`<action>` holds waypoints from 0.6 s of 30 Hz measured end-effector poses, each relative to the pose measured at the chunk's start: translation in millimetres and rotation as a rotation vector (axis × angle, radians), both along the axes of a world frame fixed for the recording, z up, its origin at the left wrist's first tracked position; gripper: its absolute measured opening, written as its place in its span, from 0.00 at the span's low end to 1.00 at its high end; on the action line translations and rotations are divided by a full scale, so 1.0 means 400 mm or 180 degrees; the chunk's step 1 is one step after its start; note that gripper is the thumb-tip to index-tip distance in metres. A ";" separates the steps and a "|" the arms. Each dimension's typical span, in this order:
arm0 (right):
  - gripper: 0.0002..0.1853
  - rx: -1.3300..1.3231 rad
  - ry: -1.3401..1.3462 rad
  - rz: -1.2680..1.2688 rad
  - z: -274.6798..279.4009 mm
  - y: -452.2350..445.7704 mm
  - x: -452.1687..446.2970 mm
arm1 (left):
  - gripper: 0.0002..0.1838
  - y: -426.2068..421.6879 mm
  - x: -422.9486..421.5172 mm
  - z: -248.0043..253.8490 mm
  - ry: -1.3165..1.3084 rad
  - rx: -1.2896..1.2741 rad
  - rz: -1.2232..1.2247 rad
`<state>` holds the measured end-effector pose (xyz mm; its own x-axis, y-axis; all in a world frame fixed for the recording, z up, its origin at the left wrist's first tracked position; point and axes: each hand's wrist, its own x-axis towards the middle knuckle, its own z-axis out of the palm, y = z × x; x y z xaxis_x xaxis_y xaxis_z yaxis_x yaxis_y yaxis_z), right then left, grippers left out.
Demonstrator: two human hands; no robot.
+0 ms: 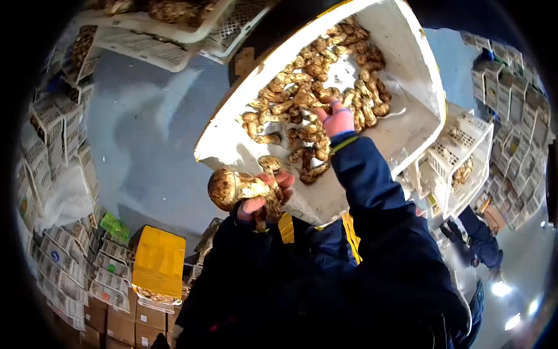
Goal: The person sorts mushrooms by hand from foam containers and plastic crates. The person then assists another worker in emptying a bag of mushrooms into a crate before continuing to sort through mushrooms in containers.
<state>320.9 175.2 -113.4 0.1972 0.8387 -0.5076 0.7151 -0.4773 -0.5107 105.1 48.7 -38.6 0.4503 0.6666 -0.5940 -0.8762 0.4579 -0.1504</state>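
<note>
Several brown mushrooms (302,93) lie in a white foam box (415,119) with yellow outer edges. My left hand (264,200), at the box's near left corner, is wrapped round a bunch of mushrooms; a large one with a round brown cap (224,189) sticks out to the left. Reaching into the box, my right hand (337,119) has its fingers down among the mushrooms. Its fingertips touch them, but whether they grip one is hidden.
White crates (139,49) holding mushrooms stand at the upper left. A yellow box (158,262) is at the lower left, near paper-lined baskets (61,256). More white crates (459,145) stand at right, and another person (482,241) is beyond them.
</note>
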 end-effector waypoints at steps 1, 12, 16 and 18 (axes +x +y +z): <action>0.15 0.0338 0.0211 -0.0140 0.035 -0.065 -0.009 | 0.19 0.005 0.021 -0.017 -0.0179 0.0287 0.0203; 0.22 0.1320 0.1436 0.1153 0.359 -0.261 -0.154 | 0.26 0.051 -0.016 0.037 0.0089 0.0708 -0.0051; 0.09 0.1222 0.1419 -0.0440 0.267 -0.248 -0.043 | 0.28 0.093 -0.069 -0.004 -0.1326 0.1653 -0.0425; 0.11 0.0986 -0.0201 0.0009 0.105 -0.191 0.104 | 0.24 0.121 -0.063 -0.009 -0.1874 0.1988 -0.0498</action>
<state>362.5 98.9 -71.5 0.2175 0.9522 -0.2147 0.7513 -0.3038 -0.5860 79.8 97.0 -42.2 0.6827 0.6975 0.2177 -0.6551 0.7163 -0.2402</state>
